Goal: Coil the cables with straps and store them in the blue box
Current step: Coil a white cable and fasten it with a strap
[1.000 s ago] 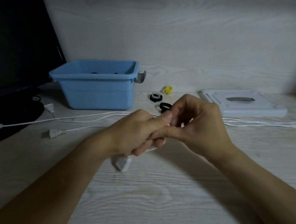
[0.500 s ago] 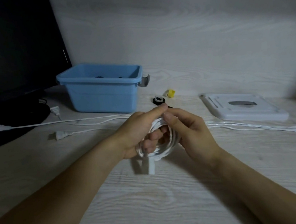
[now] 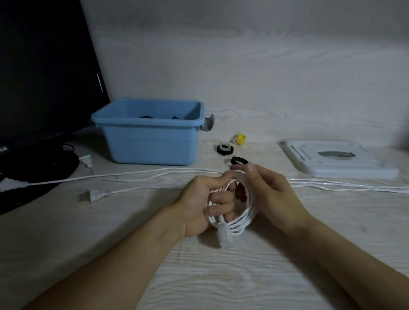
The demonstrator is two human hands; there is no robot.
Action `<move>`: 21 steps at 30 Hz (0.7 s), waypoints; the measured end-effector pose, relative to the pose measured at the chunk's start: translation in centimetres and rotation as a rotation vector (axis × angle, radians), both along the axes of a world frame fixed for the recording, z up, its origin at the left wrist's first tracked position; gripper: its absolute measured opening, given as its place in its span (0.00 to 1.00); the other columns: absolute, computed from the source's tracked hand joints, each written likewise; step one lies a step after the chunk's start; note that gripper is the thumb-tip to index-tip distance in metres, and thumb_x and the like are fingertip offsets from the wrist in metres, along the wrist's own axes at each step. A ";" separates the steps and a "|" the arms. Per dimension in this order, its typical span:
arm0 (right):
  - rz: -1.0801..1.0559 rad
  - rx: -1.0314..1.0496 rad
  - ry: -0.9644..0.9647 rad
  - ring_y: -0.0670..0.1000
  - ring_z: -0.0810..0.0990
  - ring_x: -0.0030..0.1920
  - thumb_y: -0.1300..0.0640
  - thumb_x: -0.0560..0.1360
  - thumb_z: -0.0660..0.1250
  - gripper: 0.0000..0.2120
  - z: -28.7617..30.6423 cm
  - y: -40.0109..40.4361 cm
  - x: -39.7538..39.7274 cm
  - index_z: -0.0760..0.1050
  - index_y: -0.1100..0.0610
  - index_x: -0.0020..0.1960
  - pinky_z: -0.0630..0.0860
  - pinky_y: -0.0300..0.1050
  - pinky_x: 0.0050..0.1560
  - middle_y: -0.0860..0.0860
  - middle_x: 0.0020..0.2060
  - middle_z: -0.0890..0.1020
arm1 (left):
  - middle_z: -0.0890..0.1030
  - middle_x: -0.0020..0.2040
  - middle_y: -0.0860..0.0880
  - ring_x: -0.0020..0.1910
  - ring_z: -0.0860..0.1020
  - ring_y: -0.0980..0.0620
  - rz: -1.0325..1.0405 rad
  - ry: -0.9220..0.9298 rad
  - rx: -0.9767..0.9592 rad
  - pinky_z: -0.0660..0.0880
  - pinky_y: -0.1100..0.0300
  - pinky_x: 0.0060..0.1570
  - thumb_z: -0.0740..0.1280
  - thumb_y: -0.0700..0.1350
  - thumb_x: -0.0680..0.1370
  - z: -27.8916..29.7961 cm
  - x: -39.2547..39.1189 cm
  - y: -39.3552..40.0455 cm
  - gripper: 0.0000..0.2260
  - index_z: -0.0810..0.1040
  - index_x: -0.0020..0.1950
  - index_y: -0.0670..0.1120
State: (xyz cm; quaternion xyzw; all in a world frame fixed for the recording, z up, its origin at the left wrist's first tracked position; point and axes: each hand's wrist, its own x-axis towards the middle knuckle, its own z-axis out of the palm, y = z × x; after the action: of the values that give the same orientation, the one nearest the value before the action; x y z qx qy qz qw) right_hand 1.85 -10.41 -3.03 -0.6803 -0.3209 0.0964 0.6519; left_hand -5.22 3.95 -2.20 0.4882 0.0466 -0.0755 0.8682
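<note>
The left hand (image 3: 202, 207) is gripping a light, springy coil (image 3: 243, 217) while the right hand (image 3: 268, 193) is pinching its top loops, likely the best place for a strap.

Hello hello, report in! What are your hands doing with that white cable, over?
Left hand grips white cable coil; right hand pinches its top loop. No strap on yet; black straps lie just beyond. Blue box open, path unobstructed.
</note>
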 end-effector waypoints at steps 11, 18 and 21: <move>-0.349 -0.621 -0.391 0.54 0.79 0.49 0.60 0.77 0.68 0.16 -0.1 1.3 8.9 0.76 0.55 0.64 0.71 0.40 0.50 0.55 0.56 0.76 | 0.59 0.21 0.52 0.19 0.56 0.54 0.526 -0.039 0.261 0.63 0.61 0.27 0.58 0.49 0.83 -1.3 1.6 -0.3 0.19 0.64 0.32 0.49; -0.397 -0.668 -0.526 0.60 0.79 0.50 0.58 0.76 0.70 0.08 -0.9 3.6 10.5 0.84 0.60 0.52 0.66 0.40 0.45 0.61 0.49 0.82 | 0.58 0.22 0.52 0.20 0.56 0.54 0.558 -0.057 0.244 0.63 0.58 0.29 0.58 0.49 0.83 -1.3 1.7 -0.2 0.17 0.64 0.35 0.47; -0.530 -0.464 -0.522 0.57 0.81 0.48 0.56 0.77 0.69 0.09 -0.3 3.0 9.9 0.83 0.60 0.51 0.66 0.40 0.44 0.59 0.47 0.83 | 0.58 0.22 0.52 0.21 0.55 0.55 0.569 -0.073 0.232 0.59 0.58 0.30 0.57 0.50 0.84 -1.5 1.7 -0.2 0.17 0.63 0.36 0.48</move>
State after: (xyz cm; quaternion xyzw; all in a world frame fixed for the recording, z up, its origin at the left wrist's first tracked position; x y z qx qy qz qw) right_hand 11.75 -7.45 -3.37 -0.8691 -0.2592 -0.1797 0.3810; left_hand -3.53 3.76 -3.67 0.5536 0.1584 0.1938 0.7942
